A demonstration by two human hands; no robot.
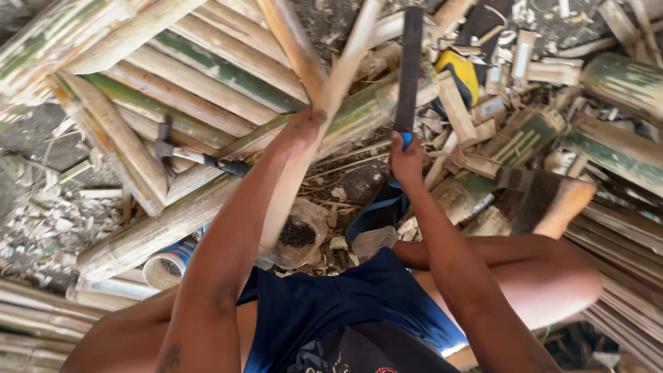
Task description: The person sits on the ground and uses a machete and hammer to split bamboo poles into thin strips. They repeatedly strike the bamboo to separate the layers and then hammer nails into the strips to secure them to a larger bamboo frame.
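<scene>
My left hand [302, 129] grips a long pale bamboo strip [343, 72] that runs from the top middle down toward my lap. My right hand [406, 159] is closed on the blue handle of a long dark machete [410, 65], whose blade points up and away, just right of the strip. Blade and strip stand close together above my hands; whether they touch I cannot tell. Both arms reach forward over my dark blue shorts.
Split bamboo poles [200, 83] lie piled across the ground. A claw hammer [193, 157] rests on them at left. A yellow-and-black tool [461, 74] lies beyond the machete. A second blade with a wooden handle [545, 200] lies at right. Offcuts litter the floor.
</scene>
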